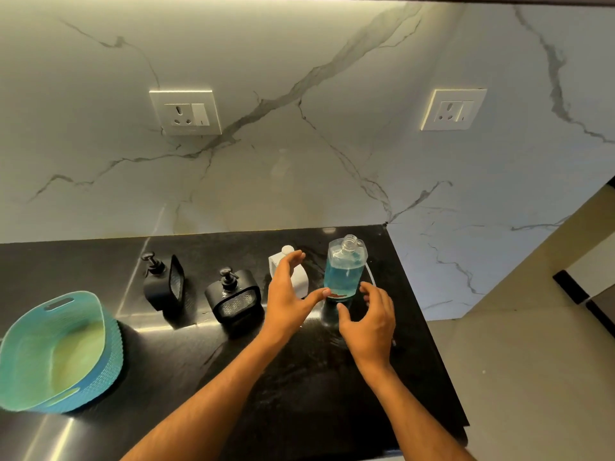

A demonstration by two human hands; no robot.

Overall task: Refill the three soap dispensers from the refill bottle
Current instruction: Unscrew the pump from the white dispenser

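Pre-pour: both hands' fingers spread, gripping nothing — left hand (285,296) & right hand (369,319) flanked uncapped refill bottle (345,269); next prob. grasp, tip into white dispenser (293,272) just left of it.

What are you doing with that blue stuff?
A person is refilling soap dispensers. The clear refill bottle of blue soap stands upright on the black counter with its cap off. Both hands are open around its base: the left hand has its thumb touching the bottle, the right hand is close beside it. Two black dispensers and a white one wait to the left, pumps on the black ones.
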